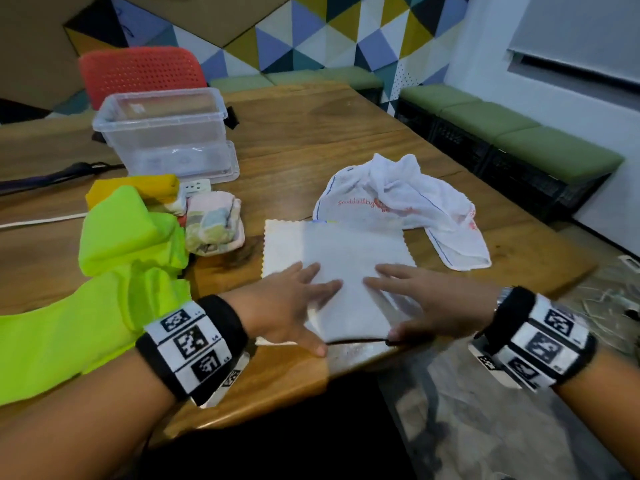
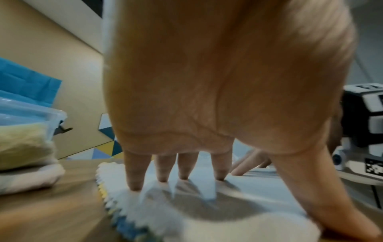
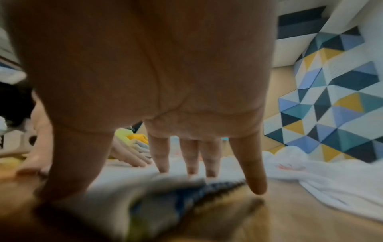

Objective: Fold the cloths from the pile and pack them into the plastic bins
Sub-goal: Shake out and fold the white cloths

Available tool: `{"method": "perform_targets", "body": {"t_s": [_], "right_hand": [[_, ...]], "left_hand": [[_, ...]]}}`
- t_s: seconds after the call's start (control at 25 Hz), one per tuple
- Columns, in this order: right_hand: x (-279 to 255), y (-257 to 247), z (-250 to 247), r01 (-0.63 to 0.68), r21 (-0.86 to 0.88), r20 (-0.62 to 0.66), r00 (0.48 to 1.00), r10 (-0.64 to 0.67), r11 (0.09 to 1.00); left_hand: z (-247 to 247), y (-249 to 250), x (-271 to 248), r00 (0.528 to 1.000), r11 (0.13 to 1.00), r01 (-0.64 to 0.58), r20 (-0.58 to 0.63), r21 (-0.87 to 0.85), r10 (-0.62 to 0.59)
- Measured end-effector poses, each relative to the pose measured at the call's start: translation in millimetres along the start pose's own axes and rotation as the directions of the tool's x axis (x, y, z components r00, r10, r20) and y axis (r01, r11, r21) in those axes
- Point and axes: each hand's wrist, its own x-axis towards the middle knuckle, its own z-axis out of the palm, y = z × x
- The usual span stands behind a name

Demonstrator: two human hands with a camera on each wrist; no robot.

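A small white cloth [image 1: 346,265] with zigzag edges lies folded flat near the table's front edge. My left hand [image 1: 294,303] presses on its left half with straight fingers [image 2: 134,176], thumb at the near edge. My right hand [image 1: 415,299] lies flat on its right half, fingers [image 3: 190,160] spread, thumb at the near edge. A crumpled white mesh cloth [image 1: 398,206] with red lettering sits behind to the right. The pile at left holds a neon green cloth [image 1: 121,244], a yellow cloth [image 1: 138,190] and a pastel patterned cloth [image 1: 214,226]. Clear plastic bins [image 1: 162,133] stand stacked at the back left.
The wooden table [image 1: 311,133] ends just behind my hands. A red chair [image 1: 138,74] stands behind the bins. A white power strip [image 1: 197,187] and dark cables [image 1: 52,174] lie at the left. Green benches [image 1: 519,140] line the right wall.
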Motion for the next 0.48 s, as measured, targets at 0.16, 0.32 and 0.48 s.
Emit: {"method": "perform_targets", "body": {"t_s": [0.16, 0.32, 0.48], "right_hand": [[0.6, 12.0, 19.9, 0.028, 0.012, -0.009, 1.000, -0.028, 1.000], [-10.3, 8.7, 27.4, 0.078, 0.041, -0.137, 0.988, -0.072, 0.996], [-27.1, 8.2, 40.8, 0.159, -0.037, -0.326, 0.931, -0.162, 0.987]], "left_hand": [[9.2, -7.9, 5.3, 0.998, 0.999, 0.011, 0.053, 0.040, -0.013], [18.4, -5.9, -8.9, 0.997, 0.998, 0.056, -0.058, -0.013, -0.056], [28.1, 2.8, -39.0, 0.951, 1.000, 0.016, -0.308, -0.003, -0.016]]}}
